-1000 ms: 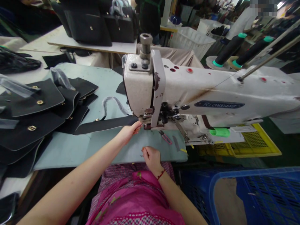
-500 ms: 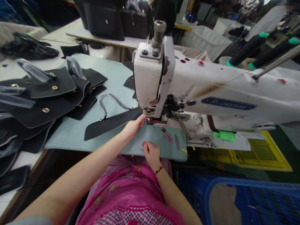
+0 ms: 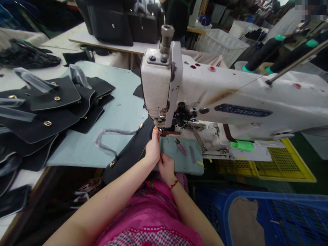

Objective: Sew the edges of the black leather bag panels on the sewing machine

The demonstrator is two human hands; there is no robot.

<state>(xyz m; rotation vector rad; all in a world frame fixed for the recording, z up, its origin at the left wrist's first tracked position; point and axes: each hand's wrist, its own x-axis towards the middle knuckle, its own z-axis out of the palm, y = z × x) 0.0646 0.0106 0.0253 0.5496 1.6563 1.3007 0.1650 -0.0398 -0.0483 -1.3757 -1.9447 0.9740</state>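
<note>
A black leather bag panel with a plastic-wrapped handle lies slanted under the head of the sewing machine, its lower end over the table's front edge. My left hand is closed on the panel's right edge, thumb up, just in front of the presser foot. Close below it, my right hand is closed, its fingertips against the left hand. What the right fingers pinch, if anything, is hidden. Pink-handled thread snips lie to the right of my hands.
Several black bag panels with clasps are piled at the left. Finished-looking black bags stand on a board behind. A blue basket is at the lower right, with a yellow crate beyond it. Thread cones stand behind the machine.
The panel has swung round, its left end coming toward me and down over the table edge. My left hand has turned thumb-up and moved nearer; the right hand now meets it.
</note>
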